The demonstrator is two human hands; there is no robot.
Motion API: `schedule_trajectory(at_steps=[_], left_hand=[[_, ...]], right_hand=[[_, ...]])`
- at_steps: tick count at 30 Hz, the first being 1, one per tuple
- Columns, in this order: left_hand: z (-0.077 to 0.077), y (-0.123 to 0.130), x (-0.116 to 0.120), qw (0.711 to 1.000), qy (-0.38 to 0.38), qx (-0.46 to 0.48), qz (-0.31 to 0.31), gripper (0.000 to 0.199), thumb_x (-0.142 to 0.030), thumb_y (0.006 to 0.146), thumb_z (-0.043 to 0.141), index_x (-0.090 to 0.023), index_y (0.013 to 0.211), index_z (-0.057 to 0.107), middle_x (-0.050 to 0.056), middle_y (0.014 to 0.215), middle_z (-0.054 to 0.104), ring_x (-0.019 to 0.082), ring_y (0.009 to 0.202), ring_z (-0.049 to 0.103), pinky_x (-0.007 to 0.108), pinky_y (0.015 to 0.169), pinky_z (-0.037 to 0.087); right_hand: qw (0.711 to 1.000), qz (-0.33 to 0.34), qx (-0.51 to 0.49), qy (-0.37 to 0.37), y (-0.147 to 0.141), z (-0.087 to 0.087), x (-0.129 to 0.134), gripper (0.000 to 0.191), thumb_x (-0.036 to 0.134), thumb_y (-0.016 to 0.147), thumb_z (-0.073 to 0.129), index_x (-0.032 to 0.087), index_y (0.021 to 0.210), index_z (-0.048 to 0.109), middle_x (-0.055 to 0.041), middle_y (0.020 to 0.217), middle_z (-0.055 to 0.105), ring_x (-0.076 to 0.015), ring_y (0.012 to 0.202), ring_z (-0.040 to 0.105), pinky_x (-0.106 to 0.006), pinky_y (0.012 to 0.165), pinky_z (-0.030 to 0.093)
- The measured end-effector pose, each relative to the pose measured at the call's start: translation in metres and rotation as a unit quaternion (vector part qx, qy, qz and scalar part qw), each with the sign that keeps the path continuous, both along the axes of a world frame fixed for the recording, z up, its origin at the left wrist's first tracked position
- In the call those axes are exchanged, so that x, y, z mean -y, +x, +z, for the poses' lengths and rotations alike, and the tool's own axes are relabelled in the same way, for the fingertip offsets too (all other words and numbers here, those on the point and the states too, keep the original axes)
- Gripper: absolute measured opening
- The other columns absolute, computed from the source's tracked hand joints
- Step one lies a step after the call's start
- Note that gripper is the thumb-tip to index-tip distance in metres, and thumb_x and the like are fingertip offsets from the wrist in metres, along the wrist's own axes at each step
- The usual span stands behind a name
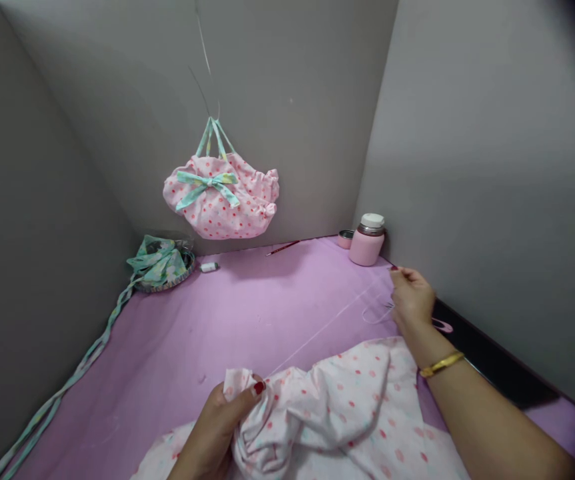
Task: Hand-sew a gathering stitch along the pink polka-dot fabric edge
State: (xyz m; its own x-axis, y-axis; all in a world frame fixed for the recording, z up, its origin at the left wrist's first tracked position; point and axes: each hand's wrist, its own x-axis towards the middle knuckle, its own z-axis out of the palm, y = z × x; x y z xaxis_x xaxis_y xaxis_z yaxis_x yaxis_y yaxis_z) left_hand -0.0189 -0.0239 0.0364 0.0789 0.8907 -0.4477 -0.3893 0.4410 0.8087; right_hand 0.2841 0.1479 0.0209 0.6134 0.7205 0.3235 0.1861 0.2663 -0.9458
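White fabric with red and pink dots [352,407] lies bunched across the near side of the table. My left hand [217,423] is closed on a gathered fold of it, thumb on top. From that fold a fine white thread [325,327] runs taut, up and to the right. My right hand [412,297] is pinched at the thread's far end, raised above the table; a needle, if there is one, is too small to see. Beneath this hand, scissors with a pink handle [442,325] are partly hidden. A loose loop of thread [367,317] shows beside it.
A pink dotted cloth piece with a green bow [222,197] hangs at the back wall. Back left, a basket [167,281] holds green fabric, its long strips trailing down. A small white spool-like item [209,267], a pencil [283,248] and a pink jar [366,245] stand behind.
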Motion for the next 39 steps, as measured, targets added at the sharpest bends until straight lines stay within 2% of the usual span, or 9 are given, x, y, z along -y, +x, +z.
schedule_trajectory(at_steps=[2,5,10,13,16,24,31,36,39], left_hand=[[-0.002,-0.001,-0.001,1.000,0.001,0.006,0.017,0.031,-0.038,0.057,0.078,-0.013,0.065,0.063,0.004,0.056,0.061,0.019,0.055,0.058,0.027,0.056,0.044],[-0.003,-0.003,-0.002,0.998,0.002,0.032,0.052,0.030,-0.036,0.058,0.078,-0.014,0.067,0.061,0.002,0.057,0.060,0.017,0.055,0.058,0.025,0.055,0.043],[0.000,-0.002,-0.002,0.993,-0.002,0.046,0.106,0.028,-0.032,0.060,0.078,-0.016,0.073,0.059,-0.001,0.058,0.061,0.017,0.055,0.060,0.026,0.057,0.045],[0.005,-0.002,-0.001,0.991,-0.009,0.051,0.121,0.028,-0.031,0.061,0.078,-0.017,0.076,0.058,-0.001,0.059,0.062,0.016,0.053,0.061,0.025,0.055,0.046],[0.009,-0.002,0.000,0.990,-0.012,0.048,0.129,0.028,-0.030,0.061,0.077,-0.018,0.077,0.058,-0.001,0.059,0.063,0.018,0.054,0.062,0.024,0.052,0.047],[0.016,-0.005,-0.003,0.983,0.001,0.046,0.177,0.024,-0.024,0.060,0.077,-0.015,0.073,0.061,0.003,0.057,0.064,0.023,0.056,0.064,0.027,0.047,0.050],[0.008,-0.016,-0.005,0.966,0.034,-0.050,0.251,0.025,-0.030,0.063,0.075,-0.014,0.066,0.057,0.001,0.050,0.060,0.021,0.053,0.062,0.024,0.046,0.048],[0.002,-0.021,-0.007,0.976,0.044,-0.073,0.202,0.023,-0.032,0.065,0.073,-0.014,0.067,0.059,0.001,0.053,0.063,0.020,0.056,0.063,0.023,0.047,0.048],[0.001,-0.022,-0.008,0.979,0.014,-0.059,0.195,0.022,-0.030,0.064,0.074,-0.014,0.072,0.061,0.002,0.056,0.065,0.021,0.056,0.063,0.024,0.046,0.048]], right_hand=[[0.998,0.054,0.023,-0.014,-0.012,0.006,0.008,0.024,0.033,0.076,0.055,0.015,0.091,0.054,0.0082,0.052,0.041,-0.0067,0.040,0.028,-0.020,0.038,0.020],[0.965,0.239,0.083,-0.069,-0.036,0.016,0.026,0.021,0.030,0.070,0.061,0.014,0.083,0.062,0.0038,0.056,0.052,-0.0078,0.045,0.040,-0.019,0.042,0.029],[0.795,0.547,0.165,-0.204,-0.068,0.023,0.056,0.015,0.026,0.060,0.071,0.013,0.067,0.070,-0.0002,0.055,0.060,-0.0096,0.048,0.048,-0.019,0.043,0.035],[0.698,0.632,0.204,-0.266,-0.074,0.017,0.065,0.020,0.027,0.060,0.072,0.015,0.076,0.071,0.0030,0.055,0.056,-0.0065,0.044,0.042,-0.017,0.041,0.032],[0.663,0.651,0.220,-0.297,-0.074,0.010,0.066,0.017,0.024,0.064,0.067,0.015,0.078,0.069,0.0051,0.055,0.052,-0.0047,0.043,0.037,-0.016,0.041,0.030],[0.661,0.655,0.213,-0.299,-0.079,-0.001,0.058,0.013,0.023,0.065,0.063,0.013,0.074,0.065,0.0054,0.054,0.046,-0.0049,0.046,0.036,-0.015,0.042,0.026],[0.651,0.670,0.212,-0.287,-0.076,0.007,0.059,0.012,0.023,0.066,0.061,0.012,0.064,0.060,0.0049,0.051,0.044,-0.0057,0.046,0.035,-0.016,0.042,0.026],[0.717,0.610,0.230,-0.246,-0.075,0.003,0.055,0.011,0.021,0.070,0.055,0.012,0.067,0.061,0.0050,0.051,0.043,-0.0058,0.045,0.035,-0.017,0.041,0.024],[0.774,0.549,0.245,-0.199,-0.077,0.001,0.053,0.020,0.024,0.073,0.054,0.014,0.086,0.065,0.0032,0.058,0.050,-0.0077,0.049,0.042,-0.017,0.044,0.031]])
